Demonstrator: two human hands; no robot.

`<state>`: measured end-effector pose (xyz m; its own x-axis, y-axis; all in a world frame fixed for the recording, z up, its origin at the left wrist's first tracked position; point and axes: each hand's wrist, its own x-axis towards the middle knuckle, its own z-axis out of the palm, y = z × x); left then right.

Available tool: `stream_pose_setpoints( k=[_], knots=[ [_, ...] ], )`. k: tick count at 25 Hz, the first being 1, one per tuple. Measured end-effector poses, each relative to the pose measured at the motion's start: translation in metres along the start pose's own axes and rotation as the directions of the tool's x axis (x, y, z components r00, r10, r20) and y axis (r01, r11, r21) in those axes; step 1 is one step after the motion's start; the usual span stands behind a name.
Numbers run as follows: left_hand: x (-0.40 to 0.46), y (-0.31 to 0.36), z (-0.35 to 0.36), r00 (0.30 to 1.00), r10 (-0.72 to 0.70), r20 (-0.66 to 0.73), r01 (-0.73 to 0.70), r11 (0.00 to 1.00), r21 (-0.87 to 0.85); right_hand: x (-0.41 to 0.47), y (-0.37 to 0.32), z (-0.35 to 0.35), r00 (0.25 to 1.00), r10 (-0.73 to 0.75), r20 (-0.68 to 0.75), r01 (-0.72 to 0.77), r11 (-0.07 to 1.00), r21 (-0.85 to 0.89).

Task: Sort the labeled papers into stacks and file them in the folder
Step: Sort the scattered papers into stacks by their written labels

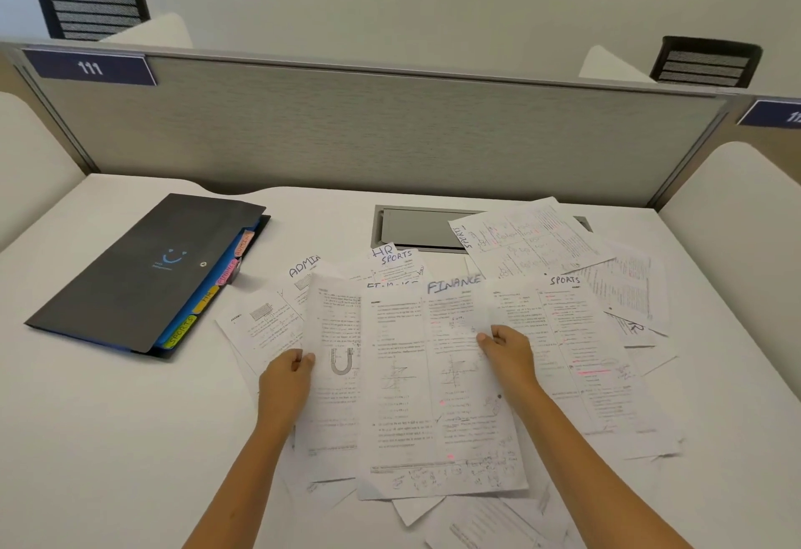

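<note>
Desk [108, 440]: white surface, grey partition [381, 136] behind, number plate "111" [91, 68] at its upper left.
Papers [563, 353]: loose overlapping spread across centre and right of desk; handwritten headings readable are ADMIN, HR, SPORTS, FINANCE.
FINANCE sheet [437, 375]: on top of the spread, centre, between both hands.
Left hand [286, 379]: fingers curled, pinching the left edge of a sheet with a horseshoe-magnet drawing [333, 375].
Right hand [509, 353]: thumb and fingers pinch the FINANCE sheet near its right edge.
Folder [143, 271]: dark, closed, lying flat at left, apart from the papers; coloured tabs [208, 301] along its right edge.
Cable hatch [416, 230]: grey, partly under sheets.
</note>
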<state>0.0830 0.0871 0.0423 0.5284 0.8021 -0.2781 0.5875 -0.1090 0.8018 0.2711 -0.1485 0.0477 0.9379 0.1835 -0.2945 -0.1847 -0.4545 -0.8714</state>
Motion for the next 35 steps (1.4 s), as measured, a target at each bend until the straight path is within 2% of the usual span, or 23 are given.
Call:
stream_pose_setpoints(
  k=[5, 9, 14, 16, 19, 21, 24, 27, 29, 33, 35],
  knots=[
    [0.003, -0.011, -0.004, 0.996, -0.040, 0.078, 0.054, 0.981, -0.188, -0.005, -0.036, 0.057, 0.993, -0.047, 0.107, 0.055, 0.996, -0.077],
    [0.005, -0.016, -0.002, 0.996, 0.017, 0.091, -0.007, 0.994, -0.107, -0.016, -0.041, 0.081, 0.987, -0.090, 0.132, 0.102, 0.991, -0.090],
    [-0.005, -0.009, -0.013, 0.993, 0.106, -0.044, -0.110, 0.989, -0.101, -0.039, -0.019, 0.063, 0.955, -0.289, 0.062, 0.295, 0.946, -0.134],
    [-0.011, 0.000, -0.029, 0.977, 0.167, -0.130, -0.179, 0.980, -0.086, -0.045, -0.007, 0.048, 0.949, -0.312, 0.055, 0.317, 0.932, -0.176],
    [-0.017, 0.022, -0.062, 0.929, 0.293, -0.226, -0.319, 0.944, -0.088, -0.053, -0.013, 0.028, 0.959, -0.276, 0.066, 0.281, 0.957, -0.079],
    [-0.023, 0.043, -0.080, 0.901, 0.364, -0.237, -0.405, 0.900, -0.160, -0.061, -0.036, 0.021, 0.953, -0.281, 0.118, 0.278, 0.960, 0.036],
    [-0.034, 0.075, -0.085, 0.898, 0.402, -0.182, -0.441, 0.830, -0.342, -0.073, -0.083, 0.009, 0.915, -0.297, 0.274, 0.243, 0.946, 0.216],
    [-0.051, 0.099, -0.068, 0.906, 0.418, -0.062, -0.391, 0.772, -0.501, -0.085, -0.114, -0.014, 0.860, -0.331, 0.388, 0.140, 0.885, 0.445],
    [-0.064, 0.110, -0.058, 0.893, 0.448, 0.039, -0.348, 0.745, -0.569, -0.101, -0.124, -0.032, 0.869, -0.352, 0.348, 0.170, 0.873, 0.458],
    [-0.086, 0.126, -0.040, 0.814, 0.533, 0.232, -0.276, 0.706, -0.652, -0.126, -0.127, -0.058, 0.872, -0.476, 0.117, 0.421, 0.850, 0.318],
    [-0.096, 0.128, -0.028, 0.792, 0.548, 0.271, -0.294, 0.731, -0.616, -0.129, -0.116, -0.064, 0.883, -0.466, 0.054, 0.425, 0.844, 0.327]
  ],
)
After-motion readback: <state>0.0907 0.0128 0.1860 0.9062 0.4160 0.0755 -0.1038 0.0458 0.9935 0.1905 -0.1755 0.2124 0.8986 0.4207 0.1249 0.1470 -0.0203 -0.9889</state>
